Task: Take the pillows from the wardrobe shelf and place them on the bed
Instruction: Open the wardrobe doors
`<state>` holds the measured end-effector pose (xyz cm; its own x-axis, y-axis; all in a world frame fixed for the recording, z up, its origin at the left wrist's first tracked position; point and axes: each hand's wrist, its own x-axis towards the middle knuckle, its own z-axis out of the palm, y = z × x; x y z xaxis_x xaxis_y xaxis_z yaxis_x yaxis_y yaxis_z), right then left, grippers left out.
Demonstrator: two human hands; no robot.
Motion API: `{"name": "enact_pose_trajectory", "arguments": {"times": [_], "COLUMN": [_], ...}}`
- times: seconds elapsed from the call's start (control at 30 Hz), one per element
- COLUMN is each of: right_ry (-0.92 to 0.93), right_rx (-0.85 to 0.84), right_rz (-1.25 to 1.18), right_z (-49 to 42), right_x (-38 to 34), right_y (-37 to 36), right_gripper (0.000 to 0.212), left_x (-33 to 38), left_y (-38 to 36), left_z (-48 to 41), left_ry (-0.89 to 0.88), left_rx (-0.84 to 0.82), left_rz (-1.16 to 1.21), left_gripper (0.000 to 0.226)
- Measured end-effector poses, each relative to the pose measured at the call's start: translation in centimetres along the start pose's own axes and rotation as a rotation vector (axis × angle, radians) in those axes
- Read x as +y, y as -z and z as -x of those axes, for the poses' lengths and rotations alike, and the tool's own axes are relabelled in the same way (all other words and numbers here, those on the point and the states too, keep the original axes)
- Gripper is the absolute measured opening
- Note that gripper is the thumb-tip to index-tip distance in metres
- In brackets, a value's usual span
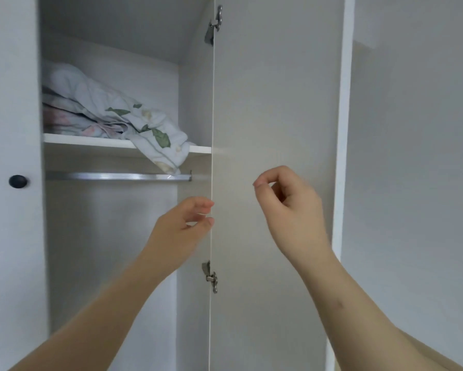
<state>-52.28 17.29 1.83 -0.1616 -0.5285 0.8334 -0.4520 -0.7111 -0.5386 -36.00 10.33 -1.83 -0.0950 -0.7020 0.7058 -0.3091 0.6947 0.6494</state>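
Note:
Floral pillows in white cloth with green leaves and pink marks lie stacked on the white wardrobe shelf at the upper left; one corner droops over the shelf's front edge. My left hand is raised below the shelf, fingers loosely curled, its fingertips at the hinged edge of the open wardrobe door. My right hand hovers in front of that door's inner face, fingers loosely curled and holding nothing. Both hands are well below and to the right of the pillows. The bed is out of sight.
A metal hanging rail runs under the shelf. The left door is closed, with a black knob. Two metal hinges sit on the open door's edge. A pale wall lies to the right.

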Motion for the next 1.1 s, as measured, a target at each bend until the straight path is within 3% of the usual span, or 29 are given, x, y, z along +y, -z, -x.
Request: {"name": "enact_pose_trajectory", "arguments": {"times": [0.23, 0.33, 0.53, 0.63, 0.8, 0.93, 1.1], "right_ry": [-0.051, -0.074, -0.096, -0.117, -0.179, -0.199, -0.209], "right_rx": [-0.12, -0.178, -0.257, -0.299, -0.419, -0.445, -0.521], "right_rz": [0.031, 0.033, -0.017, 0.004, -0.024, -0.036, -0.005], "right_z": [-1.3, -1.9, -2.6, -2.5, -2.5, -2.2, -1.6], "right_x": [1.2, 1.3, 1.1, 1.3, 1.6, 1.7, 2.3], "right_y": [-9.4, -13.8, -21.8, -25.4, -30.1, -32.5, -34.0], "right_gripper": [0.022, 0.031, 0.029, 0.029, 0.024, 0.026, 0.024], "left_x": [-2.6, -3.7, -8.9, -11.8, -14.6, -16.6, -18.5], "left_y": [7.4, 11.5, 19.2, 22.2, 25.1, 25.7, 25.2], "left_z": [-0.6, -1.0, -2.9, -3.5, -5.7, -7.3, -8.1], "left_ry": [-0.017, -0.039, -0.057, -0.12, 0.04, 0.186, 0.152], "left_rx": [0.128, 0.198, 0.364, 0.443, 0.416, 0.323, 0.381], "left_rz": [-0.219, -0.409, -0.782, -1.002, -1.163, -1.221, -1.266], "left_gripper": [0.034, 0.019, 0.027, 0.035, 0.067, 0.082, 0.09]}}
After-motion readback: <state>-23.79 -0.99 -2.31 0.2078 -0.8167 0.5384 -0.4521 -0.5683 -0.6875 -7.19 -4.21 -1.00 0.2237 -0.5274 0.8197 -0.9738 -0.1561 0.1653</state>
